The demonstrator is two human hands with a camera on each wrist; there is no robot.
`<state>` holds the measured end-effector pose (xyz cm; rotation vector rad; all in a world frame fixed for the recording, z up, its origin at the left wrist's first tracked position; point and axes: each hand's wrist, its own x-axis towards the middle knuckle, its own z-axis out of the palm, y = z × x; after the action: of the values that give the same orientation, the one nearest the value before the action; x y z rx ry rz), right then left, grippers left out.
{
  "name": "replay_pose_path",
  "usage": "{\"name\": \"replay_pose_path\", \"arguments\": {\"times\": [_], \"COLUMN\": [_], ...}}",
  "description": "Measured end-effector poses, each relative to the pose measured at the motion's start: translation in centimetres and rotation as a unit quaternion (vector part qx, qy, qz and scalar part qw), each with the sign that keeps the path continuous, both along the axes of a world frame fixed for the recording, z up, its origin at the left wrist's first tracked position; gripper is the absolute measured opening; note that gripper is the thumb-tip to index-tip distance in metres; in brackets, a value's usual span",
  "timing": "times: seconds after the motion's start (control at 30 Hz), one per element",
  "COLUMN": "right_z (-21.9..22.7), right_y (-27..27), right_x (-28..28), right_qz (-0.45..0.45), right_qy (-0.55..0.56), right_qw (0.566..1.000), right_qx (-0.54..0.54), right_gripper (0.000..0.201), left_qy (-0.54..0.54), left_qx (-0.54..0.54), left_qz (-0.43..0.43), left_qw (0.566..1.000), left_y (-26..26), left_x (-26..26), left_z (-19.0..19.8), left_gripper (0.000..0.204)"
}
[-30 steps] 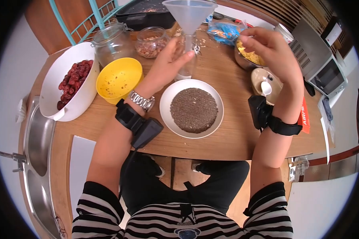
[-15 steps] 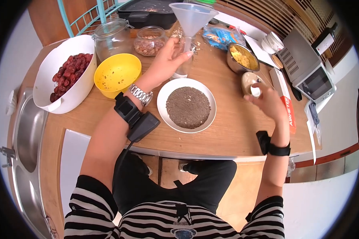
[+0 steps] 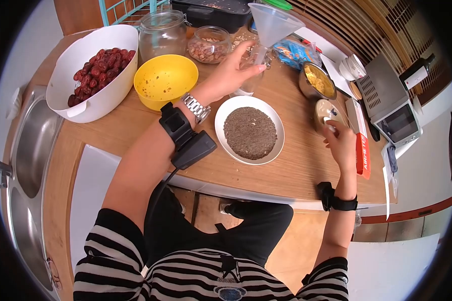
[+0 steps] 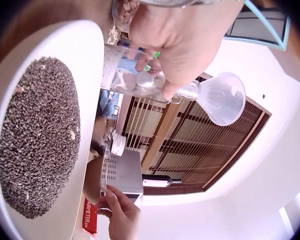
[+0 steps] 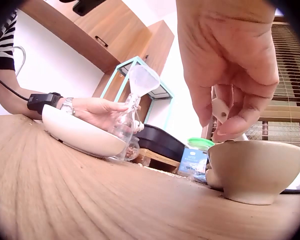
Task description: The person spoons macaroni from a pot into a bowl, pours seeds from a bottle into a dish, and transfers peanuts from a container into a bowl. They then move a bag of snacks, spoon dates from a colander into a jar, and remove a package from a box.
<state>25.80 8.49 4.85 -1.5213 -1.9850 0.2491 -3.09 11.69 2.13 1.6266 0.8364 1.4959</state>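
My left hand [image 3: 228, 75] grips a clear glass bottle [image 4: 119, 75], thumb on the near side and fingers wrapped behind. A translucent funnel [image 3: 273, 25] sits in the bottle's neck. Just in front of the bottle, a white dish [image 3: 219, 129] holds small dark grey seeds [image 3: 250, 133]. On the right, my right hand [image 3: 342, 145] reaches over a small beige bowl [image 5: 260, 167]. Its thumb and fingers pinch the holed handle of a white spoon [image 5: 219, 108]; the spoon's lower part is hidden behind the bowl's rim in the right wrist view.
Left of the dish stand a yellow bowl [image 3: 165, 80] and a white tub [image 3: 60, 75] of dark red dried fruit. Two glass jars [image 3: 161, 37] are behind them. A metal bowl [image 3: 319, 83] with yellow food, a red box [image 3: 362, 155] and a microwave [image 3: 399, 123] line the right side.
My right hand has come down from above the metal bowl to the small beige bowl and taken hold of the white spoon. The left hand stays on the bottle.
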Motion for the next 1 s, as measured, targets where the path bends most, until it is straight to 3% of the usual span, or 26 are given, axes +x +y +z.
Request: {"name": "replay_pose_path", "arguments": {"times": [0.17,0.23,0.3,0.37,0.5,0.57,0.63,0.7,0.77,0.93,1.0], "right_z": [1.0,2.1,3.9,5.7,7.5,7.7,7.8,7.8,7.9,6.6,6.1], "right_y": [0.5,0.2,-0.6,-1.4,-0.8,0.2,1.0,1.4,1.6,2.6,3.3], "right_x": [1.9,2.4,1.6,0.0,-3.8,-5.4,-6.8,-7.7,-8.2,-8.1,-8.0], "right_qz": [-0.089,-0.085,-0.017,0.008,0.167,0.197,0.257,0.247,0.257,0.273,0.293], "right_qy": [0.024,0.092,0.199,0.226,0.170,0.159,0.069,0.057,-0.051,-0.057,-0.066], "right_qw": [0.991,0.987,0.977,0.973,0.967,0.960,0.951,0.954,0.954,0.949,0.933], "right_qx": [0.095,0.101,0.077,0.048,-0.097,-0.119,-0.157,-0.158,-0.145,-0.147,-0.197], "right_gripper": [0.017,0.016,0.016,0.016,0.017,0.016,0.016,0.014,0.013,0.013,0.012], "left_qy": [0.040,0.035,0.034,0.049,0.043,0.046,0.050,0.005,0.022,-0.008,-0.032], "left_qx": [0.013,0.018,0.025,0.029,0.002,0.006,0.010,-0.017,-0.009,-0.001,0.010], "left_qz": [0.034,0.033,0.032,0.045,0.042,0.045,0.048,0.024,0.036,0.016,0.014], "left_qw": [0.999,0.999,0.999,0.997,0.998,0.998,0.998,1.000,0.999,1.000,0.999], "left_y": [0.3,0.2,0.5,0.6,0.0,0.1,0.0,-0.3,0.1,0.2,0.6], "left_x": [-0.1,-0.1,-0.1,-0.1,-0.1,-0.1,-0.1,0.1,0.0,0.1,0.1], "left_z": [-0.3,-0.3,-0.6,-0.6,0.0,0.0,0.1,0.3,0.0,-0.2,-0.6], "left_gripper": [0.056,0.055,0.054,0.054,0.052,0.050,0.049,0.045,0.043,0.039,0.045]}}
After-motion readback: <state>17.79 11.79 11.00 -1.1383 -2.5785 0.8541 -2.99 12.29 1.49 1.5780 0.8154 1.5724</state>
